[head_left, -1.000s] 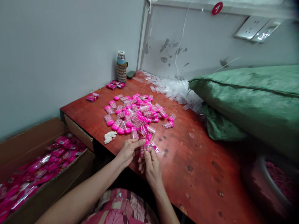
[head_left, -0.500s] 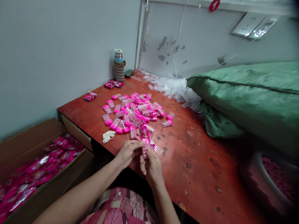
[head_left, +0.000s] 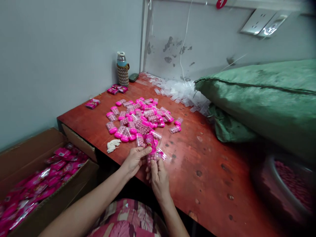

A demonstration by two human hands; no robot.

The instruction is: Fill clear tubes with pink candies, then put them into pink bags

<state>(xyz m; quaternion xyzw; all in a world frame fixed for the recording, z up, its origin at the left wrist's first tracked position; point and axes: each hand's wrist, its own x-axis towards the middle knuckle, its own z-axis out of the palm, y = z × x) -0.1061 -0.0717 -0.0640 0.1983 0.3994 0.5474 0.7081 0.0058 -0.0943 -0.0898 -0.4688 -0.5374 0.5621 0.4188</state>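
Near the front edge of the red table, my left hand (head_left: 135, 160) pinches a pink printed wrapper (head_left: 149, 141) from its left side. My right hand (head_left: 159, 174) grips the lower end of a small clear container of pink balls (head_left: 151, 158), whose upper part sits at the wrapper. Just beyond my hands lies a heap of similar containers (head_left: 142, 125) with bright pink caps. A flat pink wrapper (head_left: 161, 154) rests on the table right beside my right hand's fingertips. White crumpled scraps (head_left: 113, 145) lie to the left.
An open carton (head_left: 81, 141) of pink packets (head_left: 56, 164) stands at lower left. On the red table (head_left: 209, 184) are a bottle in a knitted sleeve (head_left: 122, 74), clear plastic pieces (head_left: 182, 92) and a green sack (head_left: 259, 98). A tub of pink pieces (head_left: 274, 177) is at right.
The wrapper now stands more upright over the container between my hands, and my right hand's fingers have closed nearer its lower end. The view has shifted slightly.
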